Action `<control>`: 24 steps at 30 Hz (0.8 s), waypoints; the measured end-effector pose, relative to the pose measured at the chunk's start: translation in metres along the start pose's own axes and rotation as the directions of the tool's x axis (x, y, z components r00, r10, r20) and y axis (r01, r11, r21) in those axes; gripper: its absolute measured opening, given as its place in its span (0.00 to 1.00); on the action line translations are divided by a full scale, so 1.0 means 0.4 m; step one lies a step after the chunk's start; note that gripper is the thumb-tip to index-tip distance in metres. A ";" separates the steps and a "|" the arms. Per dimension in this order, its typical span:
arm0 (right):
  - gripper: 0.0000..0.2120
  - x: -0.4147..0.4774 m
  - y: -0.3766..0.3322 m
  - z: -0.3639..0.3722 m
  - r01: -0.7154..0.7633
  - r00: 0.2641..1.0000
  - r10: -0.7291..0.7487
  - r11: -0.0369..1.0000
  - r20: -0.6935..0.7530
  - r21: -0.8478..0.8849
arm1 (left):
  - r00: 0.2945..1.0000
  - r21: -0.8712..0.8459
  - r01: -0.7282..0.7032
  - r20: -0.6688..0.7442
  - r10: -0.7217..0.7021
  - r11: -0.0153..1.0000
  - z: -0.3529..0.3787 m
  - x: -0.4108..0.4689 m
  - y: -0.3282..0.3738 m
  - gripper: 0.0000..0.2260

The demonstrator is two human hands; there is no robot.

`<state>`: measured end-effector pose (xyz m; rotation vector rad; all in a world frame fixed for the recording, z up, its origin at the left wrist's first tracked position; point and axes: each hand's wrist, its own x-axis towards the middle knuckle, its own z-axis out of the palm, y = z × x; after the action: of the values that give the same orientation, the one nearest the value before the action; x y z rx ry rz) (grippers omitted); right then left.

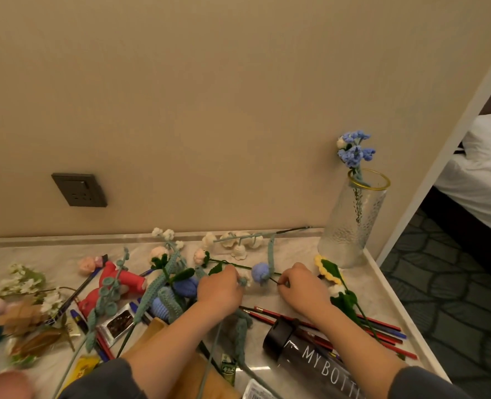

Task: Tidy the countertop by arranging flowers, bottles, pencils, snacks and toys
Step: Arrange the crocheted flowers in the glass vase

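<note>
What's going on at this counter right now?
A person is sorting knitted flowers on a cluttered countertop. The right hand pinches the thin stem of a round blue flower; the left hand grips a green stem beside it. One blue sprig stands in the glass vase. Pencils and a dark bottle lie loose near the front.

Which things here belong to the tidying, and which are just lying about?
In the job: flowers, vase, bottle, pencils, snack packet, red toy; left hand and right hand, both at the flower stems.
Just there: wall socket, bed.
</note>
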<state>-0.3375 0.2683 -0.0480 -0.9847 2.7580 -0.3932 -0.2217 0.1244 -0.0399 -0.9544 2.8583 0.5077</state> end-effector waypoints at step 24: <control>0.04 -0.006 -0.012 -0.571 0.415 0.776 0.171 0.586 -0.607 0.696 | 0.876 -0.839 -0.473 -0.480 0.044 0.270 -0.425 -0.010 0.341 0.03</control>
<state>-0.3925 0.3084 0.1703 -0.8596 2.3847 -2.1365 -0.2958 0.1716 0.1595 -0.5823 2.8277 2.5526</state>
